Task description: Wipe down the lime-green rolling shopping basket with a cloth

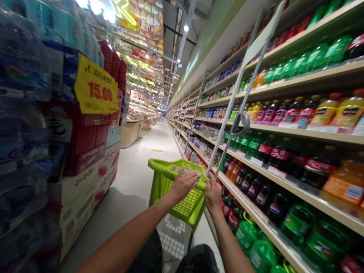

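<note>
Drink shelves [315, 76] fill the right of the frame. A green basket [184, 208] with a long handle [247, 58] stands at lower centre. The right hand [213, 192] grips its right rim; the left hand [183, 184] reaches over it, grip unclear.

Red "15.00" stands on the yellow price sign [96, 85], under handwritten-looking Chinese characters. Pepsi emblems mark dark cola bottles [261, 198]; Coca-Cola script crosses a red-labelled bottle [317, 167]. Yellow neon lettering [123, 12] resembles a K.
</note>
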Demonstrator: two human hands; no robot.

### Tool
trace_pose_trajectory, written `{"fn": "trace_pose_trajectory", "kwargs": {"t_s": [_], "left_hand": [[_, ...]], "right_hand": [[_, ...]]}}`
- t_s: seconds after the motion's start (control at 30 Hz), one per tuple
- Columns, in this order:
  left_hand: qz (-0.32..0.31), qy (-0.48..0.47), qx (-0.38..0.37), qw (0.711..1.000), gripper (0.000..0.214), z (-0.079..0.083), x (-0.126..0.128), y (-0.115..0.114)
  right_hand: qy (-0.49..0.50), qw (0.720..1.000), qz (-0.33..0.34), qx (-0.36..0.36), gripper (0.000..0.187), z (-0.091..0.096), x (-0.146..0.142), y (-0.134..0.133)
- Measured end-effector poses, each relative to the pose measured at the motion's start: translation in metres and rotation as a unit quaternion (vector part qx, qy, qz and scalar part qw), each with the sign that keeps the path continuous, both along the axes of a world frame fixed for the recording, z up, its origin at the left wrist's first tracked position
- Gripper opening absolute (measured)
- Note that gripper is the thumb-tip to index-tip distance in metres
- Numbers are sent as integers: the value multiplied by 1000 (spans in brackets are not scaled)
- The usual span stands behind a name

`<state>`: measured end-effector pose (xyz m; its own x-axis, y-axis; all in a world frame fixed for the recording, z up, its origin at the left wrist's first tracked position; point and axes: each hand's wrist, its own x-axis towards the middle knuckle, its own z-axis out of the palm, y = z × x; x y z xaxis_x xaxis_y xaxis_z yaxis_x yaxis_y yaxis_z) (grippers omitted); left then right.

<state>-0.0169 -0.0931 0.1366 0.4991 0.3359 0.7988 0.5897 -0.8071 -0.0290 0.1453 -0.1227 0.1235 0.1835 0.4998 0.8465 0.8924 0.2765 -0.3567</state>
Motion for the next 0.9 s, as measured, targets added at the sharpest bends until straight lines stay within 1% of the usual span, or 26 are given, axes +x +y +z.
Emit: {"fn": "trace_pose_trajectory", "kwargs": {"t_s": [0.07,0.17,0.2,0.23,0.27,0.3,0.4,0.47,0.5,0.57,0.6,0.67,0.73,0.77,0.8,0.9], "left_hand": [[12,-16,-2,1000,31,0,-9,4],[78,-82,-39,993,30,2,-35,13],[98,-99,-50,989,30,2,-38,14],[106,-103,-56,987,31,3,-37,14],[101,-94,-54,989,32,3,-30,12],[83,-74,-46,993,33,2,-19,8],[13,-6,-2,1000,31,-3,26,-3],[-8,14,25,1000,29,-5,44,-6],[-13,18,37,999,29,-6,44,-5],[-11,9,51,999,29,-6,30,1],[0,-6,49,999,29,-5,17,5],[41,-51,27,998,28,-1,-9,11],[76,-83,4,994,28,2,-21,13],[79,-85,1,993,28,2,-19,12],[69,-76,5,995,28,1,-13,10],[5,-26,44,999,27,-8,24,0]], "right_hand": [[5,1000,9,-8,47,0,1,-1],[19,1000,19,-15,48,1,0,-1],[26,999,19,-14,48,1,-1,-1],[33,999,18,-12,48,0,-2,0],[39,999,18,-8,48,0,-2,-1],[43,999,21,-6,48,0,-3,-1],[46,998,36,4,50,1,-1,-2],[50,998,41,6,51,1,2,-3],[53,998,41,3,51,1,4,-3],[61,997,39,-7,52,2,6,-3],[64,997,38,-11,52,2,7,-3],[70,997,41,-10,53,2,7,-2],[76,996,46,-2,53,2,5,-1],[79,996,46,2,53,2,3,-1],[79,996,46,4,53,2,2,-1],[69,997,43,3,54,2,1,-3]]}}
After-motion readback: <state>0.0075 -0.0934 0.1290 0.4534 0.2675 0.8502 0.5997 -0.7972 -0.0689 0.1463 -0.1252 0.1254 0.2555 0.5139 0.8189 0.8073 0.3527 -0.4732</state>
